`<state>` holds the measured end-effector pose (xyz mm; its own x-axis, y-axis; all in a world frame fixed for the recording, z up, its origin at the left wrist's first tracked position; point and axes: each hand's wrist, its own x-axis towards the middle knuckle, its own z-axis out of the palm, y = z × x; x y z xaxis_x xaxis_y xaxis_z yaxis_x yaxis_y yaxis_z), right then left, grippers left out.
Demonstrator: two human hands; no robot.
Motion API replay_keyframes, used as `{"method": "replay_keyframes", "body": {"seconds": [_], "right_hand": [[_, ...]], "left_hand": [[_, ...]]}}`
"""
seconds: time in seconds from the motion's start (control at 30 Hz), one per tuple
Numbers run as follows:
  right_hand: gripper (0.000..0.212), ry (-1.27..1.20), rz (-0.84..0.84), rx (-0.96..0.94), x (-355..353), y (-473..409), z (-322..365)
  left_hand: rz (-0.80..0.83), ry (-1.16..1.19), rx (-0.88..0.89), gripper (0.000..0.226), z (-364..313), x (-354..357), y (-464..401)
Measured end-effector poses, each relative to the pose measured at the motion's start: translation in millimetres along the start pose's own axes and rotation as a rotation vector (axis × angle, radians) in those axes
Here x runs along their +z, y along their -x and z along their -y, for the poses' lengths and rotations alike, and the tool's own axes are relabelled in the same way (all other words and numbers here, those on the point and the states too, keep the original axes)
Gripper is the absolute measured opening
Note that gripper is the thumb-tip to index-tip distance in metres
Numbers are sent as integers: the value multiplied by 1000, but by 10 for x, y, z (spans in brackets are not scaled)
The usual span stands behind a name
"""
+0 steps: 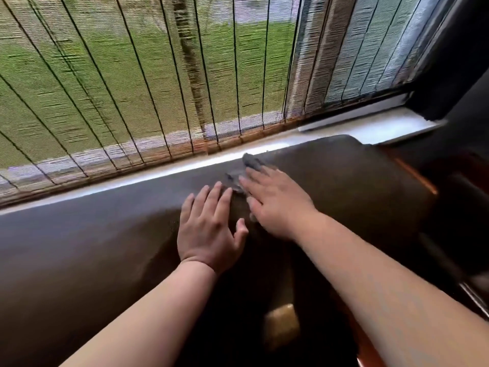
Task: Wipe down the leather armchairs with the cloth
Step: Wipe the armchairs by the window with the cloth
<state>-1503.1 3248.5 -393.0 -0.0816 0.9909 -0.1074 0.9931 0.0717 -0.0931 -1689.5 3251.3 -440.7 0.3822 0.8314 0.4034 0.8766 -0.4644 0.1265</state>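
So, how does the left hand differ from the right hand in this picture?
The left hand rests bare on the dark chair back; the right hand lies on the grey cloth. The left hand points straight toward the window blind; the right hand angles to the left. The left hand looks sharp; the fingers of the right hand look blurred. Both hands lie flat, palm down, with straight fingers.

Dark brown leather armchair (344, 176), broad flat back top running along window side. Grey cloth (251, 165) crumpled on that top, near far edge, partly hidden under flat right hand (275, 202).
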Motion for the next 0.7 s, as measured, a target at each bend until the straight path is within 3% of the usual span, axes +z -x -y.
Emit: {"method": "replay_keyframes", "body": {"seconds": [0.07, 0.2, 0.27, 0.43, 0.5, 0.63, 0.7], "right_hand": [[63, -54, -46, 16, -69, 160, -194], [54, -22, -130, 520, -219, 261, -1242], [58, -10, -135, 595, -193, 284, -1159], [62, 30, -151, 71, 190, 766, -5], [66, 36, -123, 46, 145, 934, -176], [72, -5, -141, 540, 39, 1068, -1258], [71, -65, -150, 677, 56, 1056, -1343]], "left_hand": [[-5, 5, -1, 72, 2, 9, 3], [16, 16, -12, 72, 2, 10, -2], [37, 13, -13, 72, 22, 11, -2], [138, -9, -34, 77, -39, -93, -32], [225, -44, -45, 81, -64, -174, -24], [348, -32, -150, 75, -255, -337, -207], [369, 69, -205, 68, -498, -346, -396]]}}
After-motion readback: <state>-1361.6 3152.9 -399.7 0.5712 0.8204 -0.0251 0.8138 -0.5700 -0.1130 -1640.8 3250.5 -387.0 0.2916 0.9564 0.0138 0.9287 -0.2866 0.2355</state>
